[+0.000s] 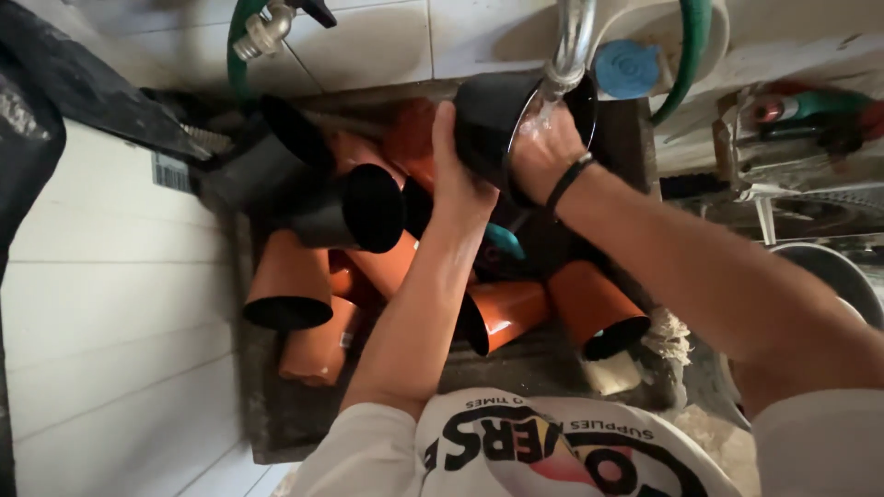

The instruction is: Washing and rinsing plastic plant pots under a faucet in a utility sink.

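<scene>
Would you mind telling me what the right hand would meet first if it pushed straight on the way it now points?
Probably the inside of the black pot that the right hand already reaches into; depth is unclear.

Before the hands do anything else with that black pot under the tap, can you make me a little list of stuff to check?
1. Left hand holding the black pot from outside: ok.
2. Right hand reaching into the pot's mouth: ok.
3. Pot right under the metal tap: ok.
4. Water running: seems to glint at the rim, cannot tell for sure.
5. Room in the sink to put it down: not ok, orange pots and black ones lie piled there.
6. Inside of the pot clean: cannot tell, the hand hides it.
</scene>
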